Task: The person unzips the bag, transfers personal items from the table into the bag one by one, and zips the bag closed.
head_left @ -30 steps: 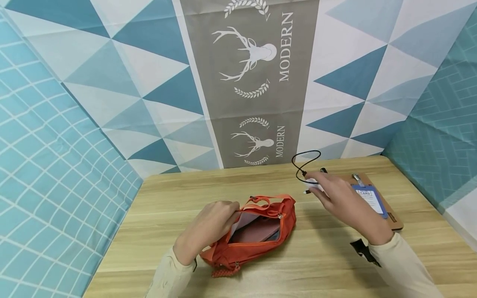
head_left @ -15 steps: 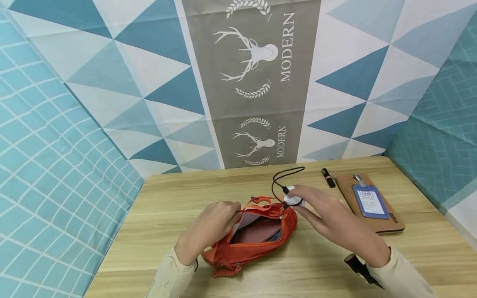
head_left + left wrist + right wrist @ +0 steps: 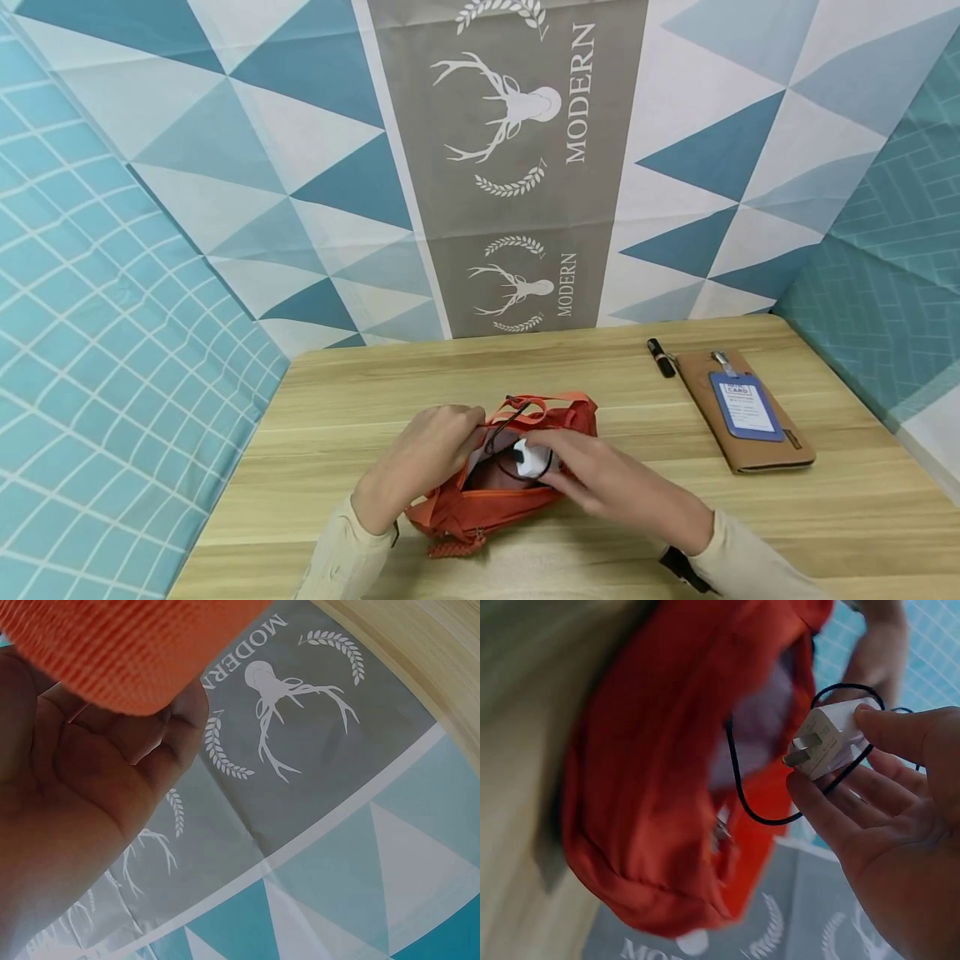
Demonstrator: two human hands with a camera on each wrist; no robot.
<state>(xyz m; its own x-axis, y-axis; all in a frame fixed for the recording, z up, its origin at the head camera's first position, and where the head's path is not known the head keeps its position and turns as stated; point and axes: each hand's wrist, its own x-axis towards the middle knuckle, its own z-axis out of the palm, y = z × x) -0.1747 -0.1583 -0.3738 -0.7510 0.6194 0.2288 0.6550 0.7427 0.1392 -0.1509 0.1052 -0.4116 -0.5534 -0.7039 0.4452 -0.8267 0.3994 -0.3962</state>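
A red-orange zippered bag [image 3: 498, 505] lies on the wooden table with its mouth unzipped; a dull pink flat item shows inside. My left hand [image 3: 422, 454] grips the bag's left rim, and the left wrist view shows its fingers curled at the orange fabric [image 3: 142, 652]. Over the bag's opening, my right hand [image 3: 603, 473] pinches a white plug-in charger [image 3: 829, 739] between thumb and fingers. Its metal prongs [image 3: 804, 748] face outward in the right wrist view. A thin black cable [image 3: 742, 799] loops around the charger and hangs at the bag's mouth.
On the right of the table [image 3: 360, 383] lies a tan folder-like case [image 3: 757, 454] bearing a blue-framed card holder [image 3: 745, 408] with a metal clip. Beside it is a small black tube [image 3: 661, 358]. Patterned sheets line the back and both sides.
My right hand has carried the white charger and its cable leftward from near the tan case to over the bag's opening. The left hand has kept its hold on the rim.
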